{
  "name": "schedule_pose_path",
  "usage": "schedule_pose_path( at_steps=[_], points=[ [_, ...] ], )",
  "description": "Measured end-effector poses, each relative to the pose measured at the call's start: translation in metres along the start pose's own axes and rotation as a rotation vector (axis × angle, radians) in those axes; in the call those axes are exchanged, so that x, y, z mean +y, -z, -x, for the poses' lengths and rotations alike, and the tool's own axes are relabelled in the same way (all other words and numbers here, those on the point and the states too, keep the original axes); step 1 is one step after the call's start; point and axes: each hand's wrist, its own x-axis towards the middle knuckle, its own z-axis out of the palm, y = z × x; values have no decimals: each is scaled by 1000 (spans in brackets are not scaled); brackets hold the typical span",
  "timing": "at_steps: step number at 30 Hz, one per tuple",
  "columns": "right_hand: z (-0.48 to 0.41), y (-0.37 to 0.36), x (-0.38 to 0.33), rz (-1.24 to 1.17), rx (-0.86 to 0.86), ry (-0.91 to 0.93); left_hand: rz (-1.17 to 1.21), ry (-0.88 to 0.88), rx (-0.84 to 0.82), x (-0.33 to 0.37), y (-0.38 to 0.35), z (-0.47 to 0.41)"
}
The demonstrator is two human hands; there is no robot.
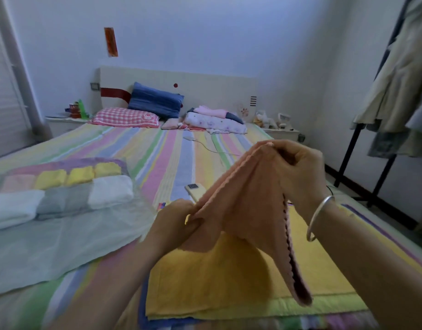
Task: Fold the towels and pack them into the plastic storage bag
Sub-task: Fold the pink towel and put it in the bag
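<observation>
1. Nearest the viewer, a yellow towel (229,277) lies flat on a bed with a striped sheet (172,148); other flat towels show at its edges beneath it, one of them blue.
2. Above the yellow towel, two bare hands hold up a pink towel (248,203), doubled over, with its scalloped edge hanging down towards the yellow towel's right side.
3. The left hand (179,222) is closed, thumb and fingers pinching the pink towel's lower corner, low over the yellow towel's far edge.
4. The right hand (298,167) is higher, its fingers curled shut around the pink towel's upper corner. A silver bangle (319,215) sits on that wrist.
5. Left of the yellow towel lies a clear plastic storage bag (62,239), its near part flat. In its far part are folded towels (69,186) in rows: white and grey in front, yellow and pink behind.
6. Just beyond the yellow towel, partly hidden by the pink towel, a phone (193,189) rests on the sheet.
7. Far beyond the yellow towel, at the headboard, are a pink checked pillow (124,117), a blue pillow (155,102) and folded bedding (214,120).
</observation>
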Motion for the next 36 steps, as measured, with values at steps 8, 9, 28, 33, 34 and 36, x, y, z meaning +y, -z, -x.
schedule_pose_path(
  at_steps=[8, 9, 28, 33, 34, 36],
  points=[
    [-32, 35, -25, -206, 109, -150, 172, -152, -45, 25, 61, -5],
    [-34, 39, -25, -217, 116, -168, 170, -160, -75, 24, 63, -1],
    [-130, 28, 93, -533, 25, -600, 109, 240, 246, -21, 149, -140],
    [-91, 37, 89, -589, -21, -520, 239, 257, 216, -8, 149, -112],
    [-72, 41, 92, -574, -31, -530, 268, 270, 171, -7, 144, -96],
    [-28, 51, 104, -548, -61, -567, 351, 311, 77, -10, 126, -59]
  ],
)
